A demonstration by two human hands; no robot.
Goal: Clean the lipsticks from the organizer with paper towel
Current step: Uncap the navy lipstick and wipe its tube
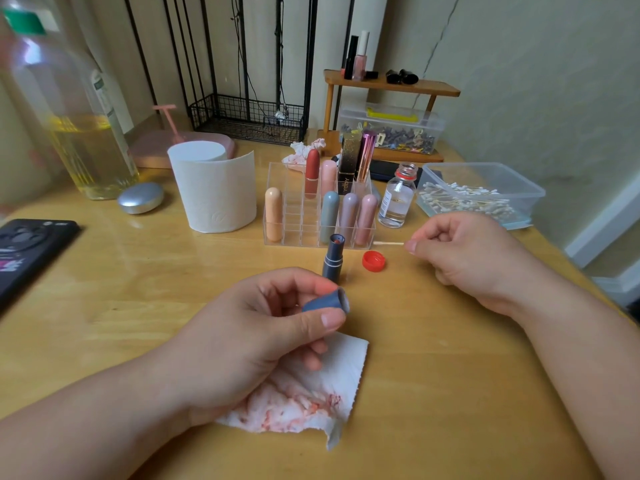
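One view, the head camera, covers the scene.

**Hand state.** The left hand [263, 327] grips a blue-grey cap [327, 301] between thumb and fingertips, open end facing right, above a red-stained paper towel [311, 393] lying flat on the surface [433, 375]. The right hand [464, 251] is curled and pinches a cotton swab [388, 243], tip pointing left. The matching lipstick [334, 258] stands upright and uncapped just in front of the clear organizer [277, 239], which holds the remaining capped lipsticks.

**Hazards.**
- The uncapped lipstick stands between both hands. A sweep of either wrist is likely to topple it and smear pigment on the surface.
- The small glass bottle [396, 199] is open, its red lid [374, 261] lying apart. Reaching across to dip the swab could tip it and spill the liquid.
- The swab stick is thin. Hard pressure inside the cap may snap it.
- The towel is already stained. Reuse of the soiled area may return colour to cleaned parts.

**Surface and room.** The surface is light varnished wood. It carries a paper roll [214, 188], a silver tin [140, 198], a large bottle of yellow liquid [86, 133], a dark phone [31, 247], a tub of swabs [481, 192] and a crumpled stained tissue [304, 150]. A wooden shelf [391, 84] and a black wire rack [249, 119] stand against the pale wall.
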